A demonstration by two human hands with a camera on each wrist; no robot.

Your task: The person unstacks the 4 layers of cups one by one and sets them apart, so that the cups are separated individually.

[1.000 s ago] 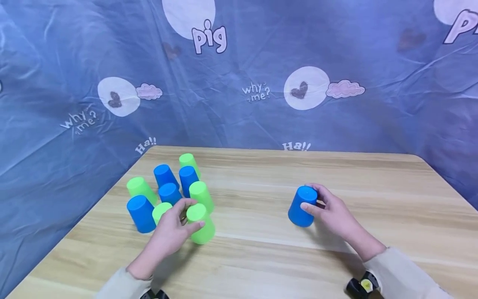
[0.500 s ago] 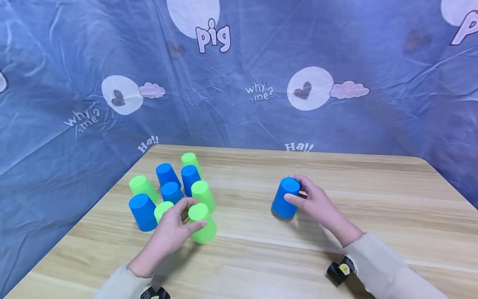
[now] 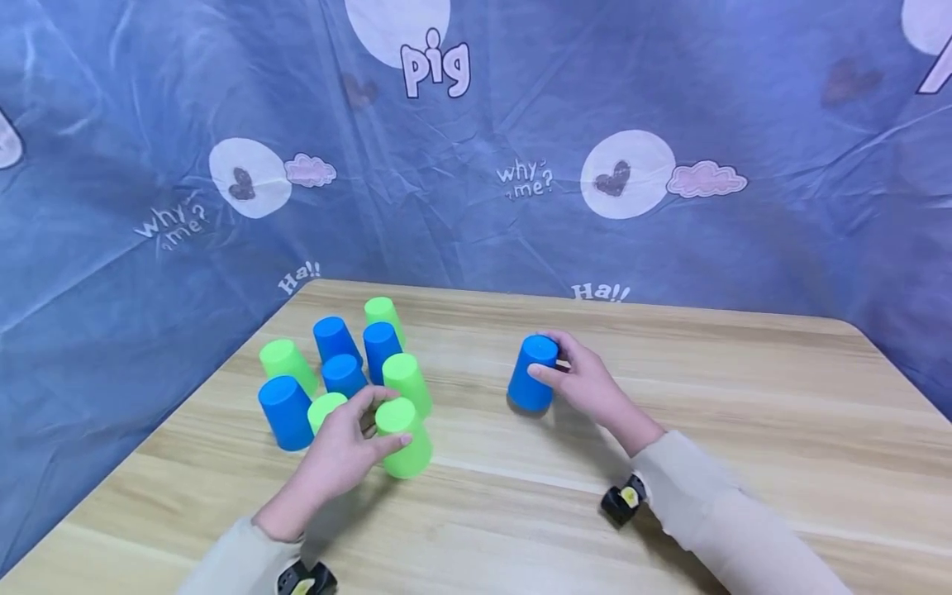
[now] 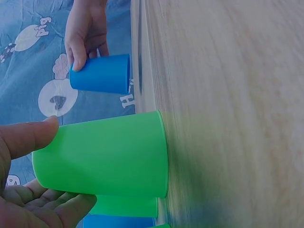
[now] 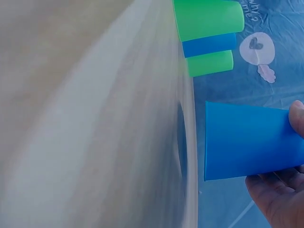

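My right hand (image 3: 587,382) grips a blue cup (image 3: 531,376), upside down, around its upper part. In the right wrist view that blue cup (image 5: 251,140) hangs just above the table, its rim clear of the wood. My left hand (image 3: 344,446) holds a green cup (image 3: 405,442) between thumb and fingers, also bottom up, at the front of a group of cups. Seen from the left wrist, the green cup (image 4: 102,154) has its rim close over the tabletop. Directly behind it stands another green cup (image 3: 405,384); one more green cup (image 3: 324,406) is partly hidden by my left hand.
Several upturned cups crowd the left side: blue cups (image 3: 286,413) and green ones such as the far green cup (image 3: 383,318). All stand on a wooden table (image 3: 476,512). A printed blue cloth (image 3: 461,223) hangs behind the table's back edge.
My right hand has carried the blue cup leftward and a little farther back, toward the group. The left hand and its green cup have stayed in place while the head view shifted slightly.
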